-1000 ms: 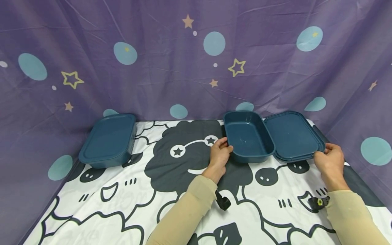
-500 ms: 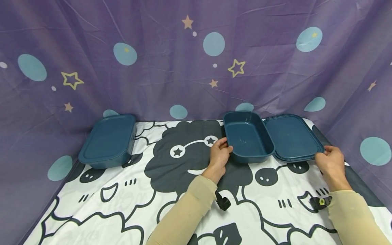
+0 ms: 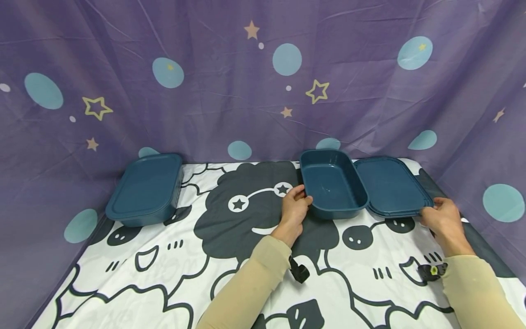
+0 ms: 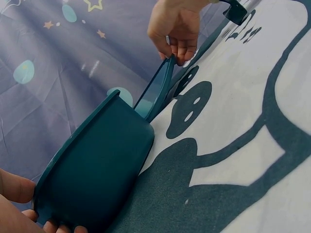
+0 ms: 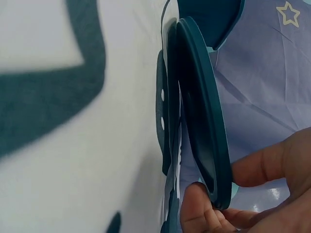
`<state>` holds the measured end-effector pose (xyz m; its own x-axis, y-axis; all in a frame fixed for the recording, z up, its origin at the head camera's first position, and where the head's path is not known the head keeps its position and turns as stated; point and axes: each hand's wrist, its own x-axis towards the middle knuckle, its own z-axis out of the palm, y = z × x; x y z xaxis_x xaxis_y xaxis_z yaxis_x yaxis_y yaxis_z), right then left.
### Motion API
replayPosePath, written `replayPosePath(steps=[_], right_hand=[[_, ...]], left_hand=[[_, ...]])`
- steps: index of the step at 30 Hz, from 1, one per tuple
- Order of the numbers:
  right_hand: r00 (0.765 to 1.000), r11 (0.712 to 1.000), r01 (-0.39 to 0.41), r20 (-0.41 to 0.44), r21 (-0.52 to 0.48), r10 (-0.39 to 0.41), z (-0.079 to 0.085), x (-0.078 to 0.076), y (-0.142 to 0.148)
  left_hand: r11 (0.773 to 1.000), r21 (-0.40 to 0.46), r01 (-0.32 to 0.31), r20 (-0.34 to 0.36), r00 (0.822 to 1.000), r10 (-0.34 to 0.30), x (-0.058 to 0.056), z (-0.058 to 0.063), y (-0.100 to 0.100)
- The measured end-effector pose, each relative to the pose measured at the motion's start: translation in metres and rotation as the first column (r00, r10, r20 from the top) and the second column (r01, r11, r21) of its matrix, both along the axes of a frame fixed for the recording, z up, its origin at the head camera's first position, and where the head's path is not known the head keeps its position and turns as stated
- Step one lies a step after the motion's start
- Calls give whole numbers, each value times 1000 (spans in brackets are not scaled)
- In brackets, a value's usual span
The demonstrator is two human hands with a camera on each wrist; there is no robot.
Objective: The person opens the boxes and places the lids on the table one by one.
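My left hand [image 3: 293,212] holds the left side of a lidless dark blue food container [image 3: 328,176], thumb at its rim and fingers curled lower down in the left wrist view. To the right, my right hand [image 3: 444,221] pinches the near right corner of a matching lid [image 3: 392,187]. Its thumb [image 5: 262,165] is on one face and its fingers [image 5: 199,208] on the other. The right wrist view shows that corner of the lid raised off the cloth. The lid's left edge lies close beside the container; whether they touch is unclear.
A second blue container [image 3: 145,187] with its lid on stands at the far left. White cloth [image 3: 123,292] with black cartoon sheep covers the table. A purple curtain [image 3: 213,100] rises along the back and both sides.
The far edge of the lid has come down and the lid lies flatter. My right hand has shifted slightly with it. The left hand and its container have stayed put.
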<state>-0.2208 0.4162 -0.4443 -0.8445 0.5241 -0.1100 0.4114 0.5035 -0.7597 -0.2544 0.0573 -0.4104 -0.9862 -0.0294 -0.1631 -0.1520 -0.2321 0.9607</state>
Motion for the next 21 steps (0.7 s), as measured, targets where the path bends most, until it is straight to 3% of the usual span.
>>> replayPosePath(steps=[4,12,21], right_hand=[[999,999,-40,15,30,40,-9,-4,8],[993,994,-106,50,-38,108,31,18,-24],[985,983,-147,74,-107,155,36,22,-29]], left_hand=[[1000,-1,0,-1,1000,0,0,0,0],[1000,-5,-4,-3,1000,4,1,0,0],[1000,-5,-7,-6,1000,7,1,1,0]])
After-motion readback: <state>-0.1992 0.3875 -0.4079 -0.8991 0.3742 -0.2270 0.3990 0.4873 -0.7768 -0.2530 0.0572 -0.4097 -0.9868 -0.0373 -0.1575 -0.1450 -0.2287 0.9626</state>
